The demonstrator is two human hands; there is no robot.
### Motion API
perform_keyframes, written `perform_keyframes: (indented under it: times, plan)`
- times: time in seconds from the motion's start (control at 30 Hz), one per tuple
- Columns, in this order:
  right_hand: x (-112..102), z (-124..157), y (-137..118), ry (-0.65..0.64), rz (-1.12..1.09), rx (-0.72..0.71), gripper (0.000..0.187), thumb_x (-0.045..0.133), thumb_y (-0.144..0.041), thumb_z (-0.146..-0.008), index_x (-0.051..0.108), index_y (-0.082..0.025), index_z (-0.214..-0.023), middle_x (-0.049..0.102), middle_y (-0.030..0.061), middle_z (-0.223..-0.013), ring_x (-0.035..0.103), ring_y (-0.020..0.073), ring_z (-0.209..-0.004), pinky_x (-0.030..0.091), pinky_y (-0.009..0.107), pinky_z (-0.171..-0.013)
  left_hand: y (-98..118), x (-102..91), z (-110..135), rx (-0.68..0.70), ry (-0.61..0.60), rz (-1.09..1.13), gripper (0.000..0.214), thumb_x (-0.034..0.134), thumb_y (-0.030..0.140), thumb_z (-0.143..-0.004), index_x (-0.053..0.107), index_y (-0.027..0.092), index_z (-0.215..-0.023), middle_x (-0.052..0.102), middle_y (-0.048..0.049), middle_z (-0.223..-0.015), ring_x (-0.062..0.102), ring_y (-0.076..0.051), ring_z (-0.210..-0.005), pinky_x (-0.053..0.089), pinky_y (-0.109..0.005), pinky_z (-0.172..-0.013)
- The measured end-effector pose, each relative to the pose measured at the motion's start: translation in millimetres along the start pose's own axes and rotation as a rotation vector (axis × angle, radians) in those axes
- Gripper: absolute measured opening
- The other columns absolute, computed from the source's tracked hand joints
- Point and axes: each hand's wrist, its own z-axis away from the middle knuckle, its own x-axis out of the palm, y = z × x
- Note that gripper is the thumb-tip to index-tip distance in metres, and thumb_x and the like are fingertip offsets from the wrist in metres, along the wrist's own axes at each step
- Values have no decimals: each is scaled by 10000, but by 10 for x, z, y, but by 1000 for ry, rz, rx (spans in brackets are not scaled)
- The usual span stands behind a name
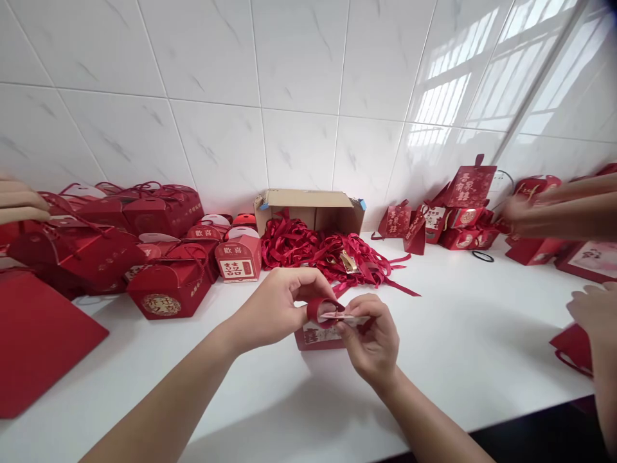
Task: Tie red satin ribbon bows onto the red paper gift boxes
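My left hand [277,305] and my right hand [373,337] meet over a small red gift box [315,337] standing on the white table [457,347]. Both hands pinch a red ribbon [319,310] curled into a loop at the box's top. The left fingers hold the loop's left side, the right fingers pinch its right end. The box's lower front shows a pale label; the rest is hidden by my hands.
A pile of red ribbons [332,254] spills from an open cardboard box [308,207] at the wall. Finished red gift boxes [168,283] crowd the left, more [463,218] stand back right. Other people's hands [525,215] [590,308] [19,199] work at both sides.
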Motion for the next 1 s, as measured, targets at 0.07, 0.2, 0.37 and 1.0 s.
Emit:
perform_keyframes:
  times: [0.07,0.2,0.37,1.0]
  plan:
    - [-1,2,2,-2,3,0,218,607,-117,-786,478,-221,-928,530,28,-799,550,162,-732,470,288,-595,-9,2,2,-5,-15,-12,95,615,84,-761,666,143,-815,682,-25,-782,649,-143,-739,529,-220,-644]
    - [4,10,4,-8,-2,-10,216,610,-121,-787,479,-222,-925,531,27,-792,542,159,-720,465,288,-591,-12,-24,10,-6,-35,-85,121,613,73,-749,676,154,-812,693,-23,-804,647,-154,-775,527,-235,-683]
    - [20,21,12,-10,-17,1,217,618,-119,-786,491,-217,-933,541,31,-801,549,159,-725,474,290,-597,0,-122,36,2,-140,-143,92,620,159,-788,690,173,-847,704,-21,-843,649,-153,-815,526,-250,-762]
    - [50,-1,21,39,-10,44,210,674,-121,-758,497,-209,-829,636,42,-789,652,163,-689,520,253,-511,-267,-170,-69,-34,-188,-155,134,611,132,-746,670,172,-859,688,-50,-906,630,-184,-872,510,-287,-744]
